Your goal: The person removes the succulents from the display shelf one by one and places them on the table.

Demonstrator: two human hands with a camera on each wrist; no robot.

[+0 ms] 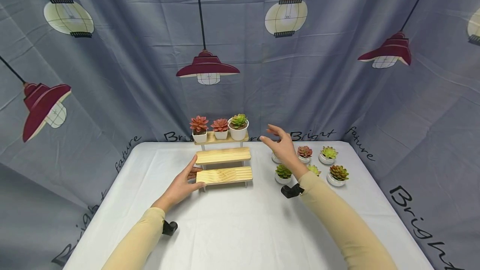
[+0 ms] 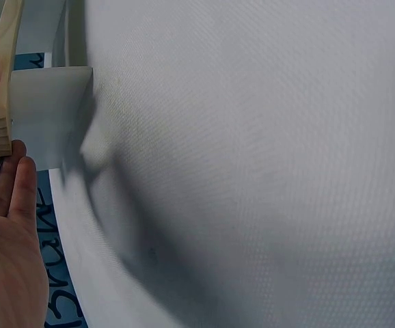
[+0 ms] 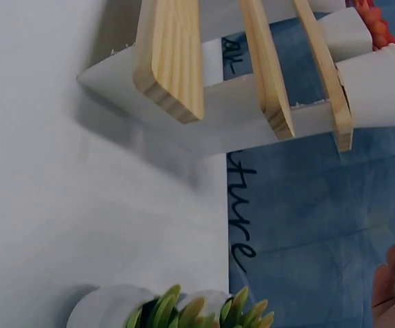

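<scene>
A three-tier wooden display stand (image 1: 224,175) with white side legs stands at the table's middle back. My left hand (image 1: 181,186) grips the left end of its lowest board, the thumb on one side and the fingers (image 2: 25,184) on the other. Three potted succulents line the top board: a red one (image 1: 199,125) at left, a smaller red one (image 1: 220,126) in the middle, a green one (image 1: 238,122) at right. To the right of the top board, my right hand (image 1: 284,147) hovers with thumb and fingers spread apart, holding nothing.
Several potted succulents stand at the right of the table (image 1: 240,228), among them a green one (image 1: 283,172), a red one (image 1: 304,152), a yellow-green one (image 1: 328,153) and a dark green one (image 1: 338,173). My right forearm partly covers this group. A grey-blue curtain (image 1: 150,74) hangs behind.
</scene>
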